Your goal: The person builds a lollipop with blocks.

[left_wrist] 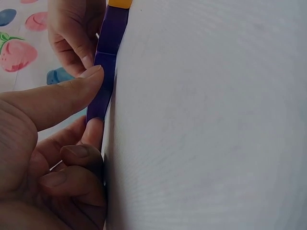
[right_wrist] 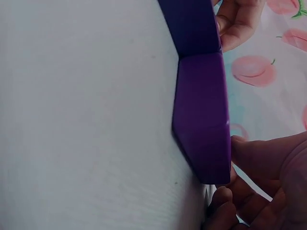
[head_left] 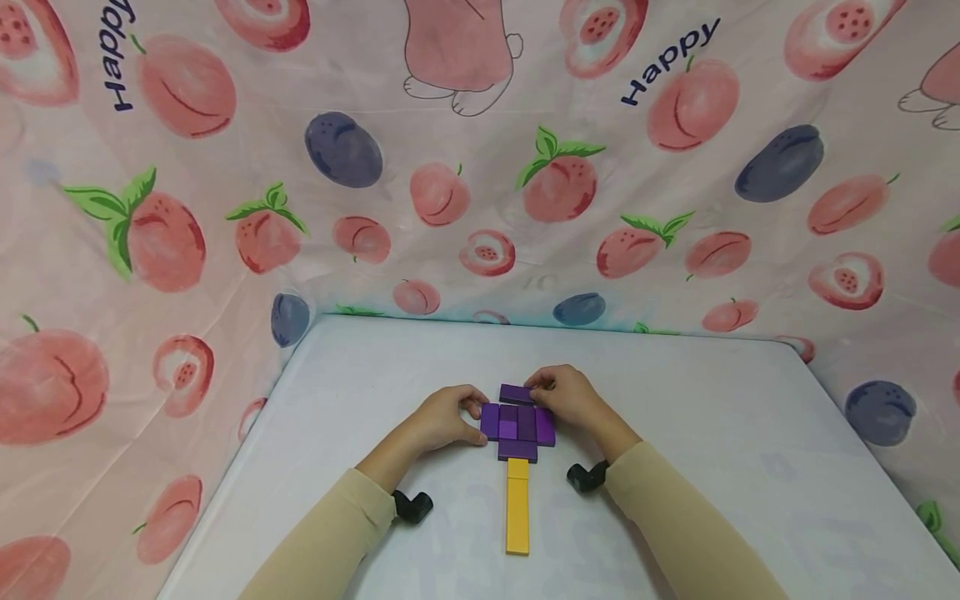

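Observation:
Purple blocks lie flat on the white table, most of them side by side in a compact cluster [head_left: 517, 423]. The left hand [head_left: 447, 419] has its curled thumb and index finger at the left purple block [head_left: 490, 422]; in the left wrist view its thumb [left_wrist: 88, 84] lies against the purple side. With thumb and fingers the right hand [head_left: 568, 397] pinches the right end of a purple block [head_left: 513, 393] at the far side of the cluster, slightly apart from it. Below the cluster, a yellow strip of blocks [head_left: 517, 517] runs toward the near edge.
The white table [head_left: 337, 375] meets a fruit-print cloth [head_left: 480, 183] behind and at the left. A black wrist device [head_left: 414, 507] sits at the left sleeve, another black wrist device [head_left: 587, 477] at the right sleeve.

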Demonstrator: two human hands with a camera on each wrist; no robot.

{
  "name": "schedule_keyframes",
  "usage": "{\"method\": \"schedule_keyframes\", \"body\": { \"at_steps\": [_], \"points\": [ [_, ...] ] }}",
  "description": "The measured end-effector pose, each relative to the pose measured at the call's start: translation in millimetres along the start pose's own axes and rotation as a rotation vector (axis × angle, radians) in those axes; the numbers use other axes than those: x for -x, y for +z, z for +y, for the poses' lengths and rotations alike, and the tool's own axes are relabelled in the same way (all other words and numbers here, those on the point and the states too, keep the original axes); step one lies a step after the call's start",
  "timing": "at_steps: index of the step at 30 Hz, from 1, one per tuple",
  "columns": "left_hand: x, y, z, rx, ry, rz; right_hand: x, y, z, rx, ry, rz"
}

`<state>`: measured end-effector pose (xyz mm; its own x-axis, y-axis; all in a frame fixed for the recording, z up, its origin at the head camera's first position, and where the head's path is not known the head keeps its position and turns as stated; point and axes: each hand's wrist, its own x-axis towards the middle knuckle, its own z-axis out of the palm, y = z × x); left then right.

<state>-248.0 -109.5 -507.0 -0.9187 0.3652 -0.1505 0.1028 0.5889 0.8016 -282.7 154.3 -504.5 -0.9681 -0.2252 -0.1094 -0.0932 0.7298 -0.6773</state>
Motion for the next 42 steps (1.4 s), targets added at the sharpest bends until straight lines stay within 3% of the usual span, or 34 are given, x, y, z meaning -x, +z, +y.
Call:
{"method": "schedule_keyframes", "body": {
  "at_steps": [42],
  "points": [
    [-0.1,-0.1,1.0,0.006,0.017,-0.006,5.1,0.8,2.9,0.026,-0.012,-0.002]
  ]
}}
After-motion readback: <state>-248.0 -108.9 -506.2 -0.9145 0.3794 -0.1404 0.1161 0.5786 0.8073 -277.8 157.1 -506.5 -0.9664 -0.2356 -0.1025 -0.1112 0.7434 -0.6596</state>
